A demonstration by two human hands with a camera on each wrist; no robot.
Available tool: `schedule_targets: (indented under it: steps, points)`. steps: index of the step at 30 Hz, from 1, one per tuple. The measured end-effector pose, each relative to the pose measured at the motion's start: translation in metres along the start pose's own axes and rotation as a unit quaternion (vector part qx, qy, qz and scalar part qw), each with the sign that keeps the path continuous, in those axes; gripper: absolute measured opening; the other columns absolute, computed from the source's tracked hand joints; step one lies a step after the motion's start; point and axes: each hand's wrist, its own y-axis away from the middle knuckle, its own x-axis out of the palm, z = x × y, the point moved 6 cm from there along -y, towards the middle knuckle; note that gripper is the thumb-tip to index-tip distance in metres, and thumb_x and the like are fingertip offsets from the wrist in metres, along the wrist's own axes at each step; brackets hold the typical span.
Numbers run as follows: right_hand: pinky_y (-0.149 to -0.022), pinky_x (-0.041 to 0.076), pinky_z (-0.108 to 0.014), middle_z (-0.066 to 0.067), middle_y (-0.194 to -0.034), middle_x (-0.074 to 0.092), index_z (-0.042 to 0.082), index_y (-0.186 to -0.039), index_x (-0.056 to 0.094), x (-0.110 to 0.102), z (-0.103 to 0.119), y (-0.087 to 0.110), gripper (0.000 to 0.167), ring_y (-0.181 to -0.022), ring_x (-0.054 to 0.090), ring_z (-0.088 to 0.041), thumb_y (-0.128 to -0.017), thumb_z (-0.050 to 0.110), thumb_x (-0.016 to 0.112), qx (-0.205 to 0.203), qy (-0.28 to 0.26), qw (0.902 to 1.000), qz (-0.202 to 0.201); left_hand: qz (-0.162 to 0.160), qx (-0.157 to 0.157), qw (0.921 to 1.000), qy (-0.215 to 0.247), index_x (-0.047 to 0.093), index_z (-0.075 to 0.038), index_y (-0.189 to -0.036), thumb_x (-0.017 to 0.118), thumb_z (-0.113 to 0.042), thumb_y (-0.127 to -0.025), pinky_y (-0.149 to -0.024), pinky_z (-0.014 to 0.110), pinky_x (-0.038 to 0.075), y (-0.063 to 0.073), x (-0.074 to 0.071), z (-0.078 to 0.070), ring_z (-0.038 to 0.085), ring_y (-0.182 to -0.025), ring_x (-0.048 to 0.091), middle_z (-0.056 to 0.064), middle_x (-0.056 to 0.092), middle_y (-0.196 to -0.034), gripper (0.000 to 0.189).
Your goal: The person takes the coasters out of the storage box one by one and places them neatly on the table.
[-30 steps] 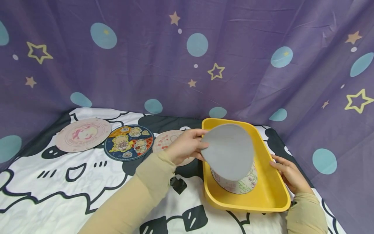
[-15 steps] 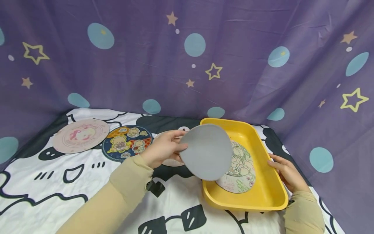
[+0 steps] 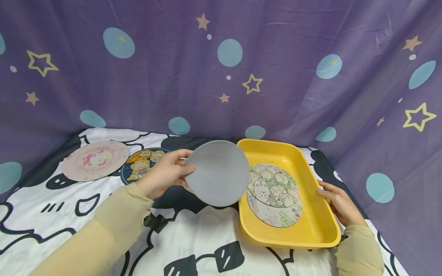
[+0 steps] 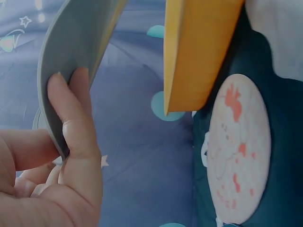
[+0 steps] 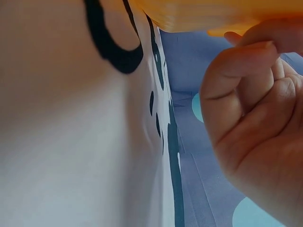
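My left hand (image 3: 165, 174) pinches the edge of a thin round mat (image 3: 221, 174), whose plain grey back faces the head camera. It hangs left of the yellow plastic tray (image 3: 315, 226), overlapping the tray's left rim in the head view. In the left wrist view, the fingers (image 4: 78, 123) bend the mat slightly. My right hand (image 3: 342, 205) grips the tray's right rim. Inside the tray lies a round mat with a rabbit and flowers (image 3: 272, 184), partly covering another round mat with pink and green print (image 3: 276, 218).
A pink round mat (image 3: 96, 160) and a dark blue bear mat (image 3: 139, 166) lie on the patterned cloth (image 3: 193, 237) at left. A pale mat with red print (image 4: 239, 151) lies beside them, mostly hidden in the head view. A purple curtain (image 3: 276, 76) stands behind.
My left hand has carried the grey-backed mat left, out from over the tray, uncovering the rabbit mat. My right hand has stayed at the tray's rim.
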Motion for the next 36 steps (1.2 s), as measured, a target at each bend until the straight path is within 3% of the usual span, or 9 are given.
schedule_targets:
  steps: [9, 16, 26, 36]
  points:
    - [-0.078, 0.06, -0.026, 0.015, -0.103, 0.071, -0.008, -0.153, 0.021, 0.0, 0.001, 0.0, 0.068, -0.09, 0.07, -0.008, -0.102, 0.023, 0.054, -0.002, -0.003, 1.0, 0.002, -0.032, -0.01, 0.9994, -0.007, 0.042, 0.001, -0.143, 0.051, -0.005, -0.102, -0.07, 0.032, 0.059, 0.016, -0.01, 0.017, 0.017, -0.08, 0.071, 0.025, 0.063, -0.127, 0.043]
    - [-0.078, 0.06, -0.026, 0.015, -0.103, 0.071, -0.008, -0.153, 0.018, 0.0, 0.002, -0.001, 0.07, -0.089, 0.071, -0.008, -0.102, 0.023, 0.054, -0.001, -0.001, 1.0, 0.003, -0.051, -0.048, 0.9975, -0.012, 0.038, -0.001, -0.146, 0.051, -0.005, -0.102, -0.068, 0.032, 0.059, 0.024, -0.012, 0.037, 0.017, -0.077, 0.071, 0.025, 0.064, -0.125, 0.046]
    - [-0.077, 0.06, -0.026, 0.013, -0.101, 0.072, -0.005, -0.153, 0.024, 0.0, -0.002, -0.001, 0.066, -0.088, 0.071, -0.009, -0.102, 0.023, 0.055, 0.002, -0.014, 0.9999, 0.0, -0.027, -0.077, 0.9966, 0.006, 0.037, 0.003, -0.142, 0.048, -0.002, -0.101, -0.06, 0.03, 0.056, 0.034, -0.002, 0.058, 0.017, -0.067, 0.066, 0.013, 0.07, -0.102, 0.043]
    - [-0.077, 0.06, -0.027, 0.014, -0.102, 0.072, -0.002, -0.152, 0.028, -0.001, -0.001, -0.001, 0.062, -0.088, 0.071, -0.009, -0.102, 0.023, 0.054, 0.0, -0.011, 0.9999, 0.003, 0.03, -0.08, 0.9958, 0.034, 0.037, 0.006, -0.136, 0.047, 0.001, -0.1, -0.062, 0.034, 0.06, 0.04, 0.015, 0.069, 0.02, -0.071, 0.07, 0.012, 0.07, -0.1, 0.038]
